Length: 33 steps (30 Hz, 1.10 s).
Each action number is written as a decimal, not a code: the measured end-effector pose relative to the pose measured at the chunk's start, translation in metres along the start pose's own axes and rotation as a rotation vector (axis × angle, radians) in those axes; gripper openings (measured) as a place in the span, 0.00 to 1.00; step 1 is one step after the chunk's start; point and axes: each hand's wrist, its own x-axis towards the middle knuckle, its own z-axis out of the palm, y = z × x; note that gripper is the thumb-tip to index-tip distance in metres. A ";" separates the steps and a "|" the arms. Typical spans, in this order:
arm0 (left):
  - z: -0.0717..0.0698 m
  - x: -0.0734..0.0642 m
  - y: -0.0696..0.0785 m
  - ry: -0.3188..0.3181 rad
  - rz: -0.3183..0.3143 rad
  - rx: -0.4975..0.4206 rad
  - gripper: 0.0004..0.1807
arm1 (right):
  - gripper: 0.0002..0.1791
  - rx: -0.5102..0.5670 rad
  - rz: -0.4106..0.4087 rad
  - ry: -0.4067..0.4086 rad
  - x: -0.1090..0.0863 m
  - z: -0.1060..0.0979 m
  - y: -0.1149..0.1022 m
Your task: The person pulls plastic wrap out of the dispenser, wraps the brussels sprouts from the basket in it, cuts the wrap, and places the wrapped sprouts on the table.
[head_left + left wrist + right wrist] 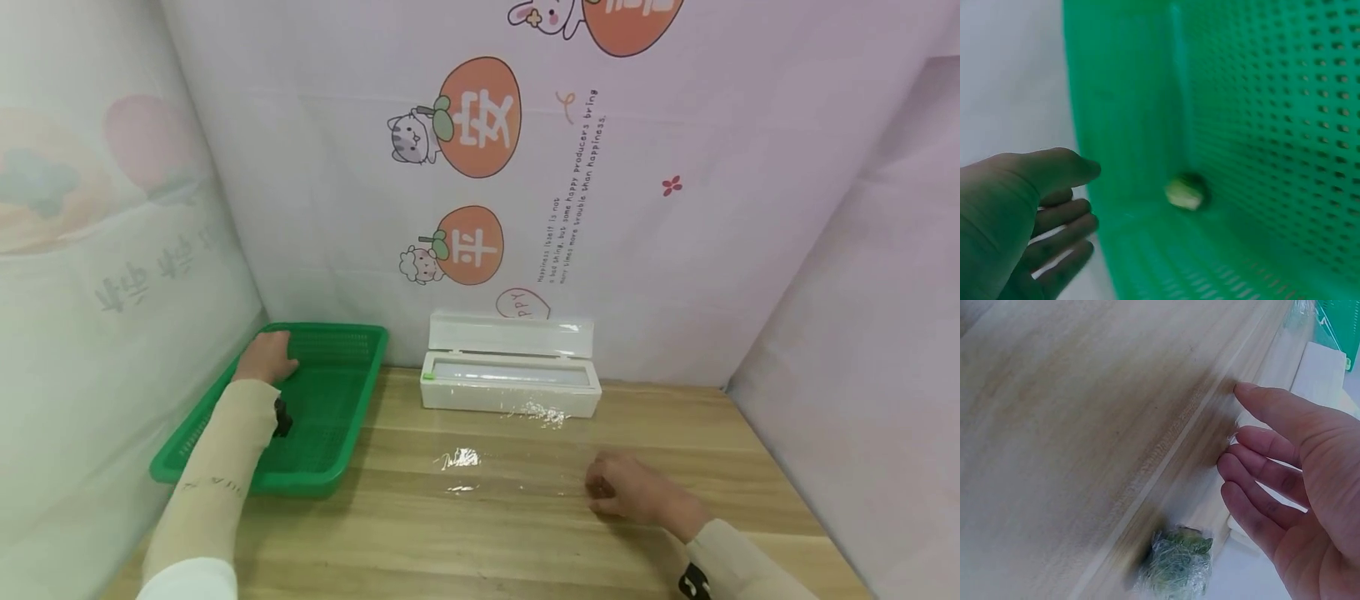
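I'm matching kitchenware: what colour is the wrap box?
The wrap box is white with a small green piece at one end; best in the head view.

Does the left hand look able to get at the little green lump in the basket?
Probably yes: the left hand is at the open-topped basket, holding nothing, and its wrist view shows nothing covering the green lump.

From the head, it looks bright, and the light is soft. White shiny spots sit on the clear wrap (513, 457). A faint shadow lies on the desk (420, 542) by the right hand (630, 487). The left wrist view is darker, and the green basket (1119, 100) looks blurry. The right wrist view has dark, fuzzy shadows beside the wrapped green lump (1177, 565).
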 end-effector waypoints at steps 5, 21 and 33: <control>0.016 0.004 -0.012 -0.070 -0.052 -0.021 0.29 | 0.08 0.013 -0.004 -0.006 0.000 0.000 -0.001; 0.046 0.019 -0.033 -0.249 -0.118 -0.039 0.31 | 0.08 0.015 0.011 -0.012 0.000 0.001 0.003; 0.065 0.019 -0.039 -0.007 -0.053 0.005 0.12 | 0.07 0.010 0.008 0.006 -0.001 0.003 0.006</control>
